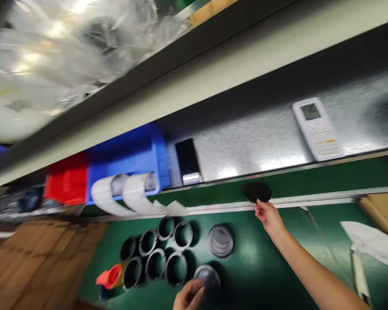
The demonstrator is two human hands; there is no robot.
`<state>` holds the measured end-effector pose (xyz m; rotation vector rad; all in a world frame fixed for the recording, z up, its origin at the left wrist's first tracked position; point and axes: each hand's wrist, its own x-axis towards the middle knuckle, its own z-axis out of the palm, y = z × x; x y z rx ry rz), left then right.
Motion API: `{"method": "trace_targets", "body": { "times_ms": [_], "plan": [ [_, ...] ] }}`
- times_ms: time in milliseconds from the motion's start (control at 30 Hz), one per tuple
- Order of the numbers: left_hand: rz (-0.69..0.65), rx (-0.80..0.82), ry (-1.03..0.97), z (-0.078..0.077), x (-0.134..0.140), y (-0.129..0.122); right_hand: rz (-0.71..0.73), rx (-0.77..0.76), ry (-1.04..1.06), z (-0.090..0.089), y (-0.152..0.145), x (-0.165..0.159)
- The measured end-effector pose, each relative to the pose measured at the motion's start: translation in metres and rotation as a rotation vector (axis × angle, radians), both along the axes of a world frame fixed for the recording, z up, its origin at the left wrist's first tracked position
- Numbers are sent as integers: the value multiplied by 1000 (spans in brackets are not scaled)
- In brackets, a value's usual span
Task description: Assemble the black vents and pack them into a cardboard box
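My right hand (268, 215) pinches a thin black disc (258, 192) by its lower edge, held up in front of the green strip below the shelf. At the bottom middle, my left hand (188, 296) has its fingers curled together; whatever may be in them is hidden. Just beyond those fingers is a grey round part (208, 276), and whether they touch it cannot be told. Another grey round part (220, 241) with curved ridges lies on the green work surface (248, 275). To its left stand several black open rings (176, 268) in a cluster.
An orange-red tape dispenser or similar piece (110, 276) sits left of the rings. Cardboard pieces (42, 262) are stacked at left. Above are a blue bin (129, 150) with label rolls (137, 193), a red bin (67, 178), a phone (188, 160) and a remote control (318, 129). A cutter (359, 275) lies right.
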<state>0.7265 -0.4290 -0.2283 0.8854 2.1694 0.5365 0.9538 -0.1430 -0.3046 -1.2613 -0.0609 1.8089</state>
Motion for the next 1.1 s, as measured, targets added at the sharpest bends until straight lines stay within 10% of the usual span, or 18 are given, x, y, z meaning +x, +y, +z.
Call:
{"method": "trace_targets", "body": {
  "times_ms": [233,500,633,733,1100],
  "plan": [
    [407,454,-1248,44,1,7,774,77,540,91,-217,-84],
    [522,721,-1406,72,-10,-47,1459,529,248,138,-261,-85],
    [528,770,-1469,84,-9,-63,1116,1397,-438,160,-250,-86],
    [551,758,-1506,87,-9,-76,940,1707,-812,160,-243,-99],
    [473,754,-1660,81,-7,-117,1162,1516,-533,149,-258,-114]
  ]
}}
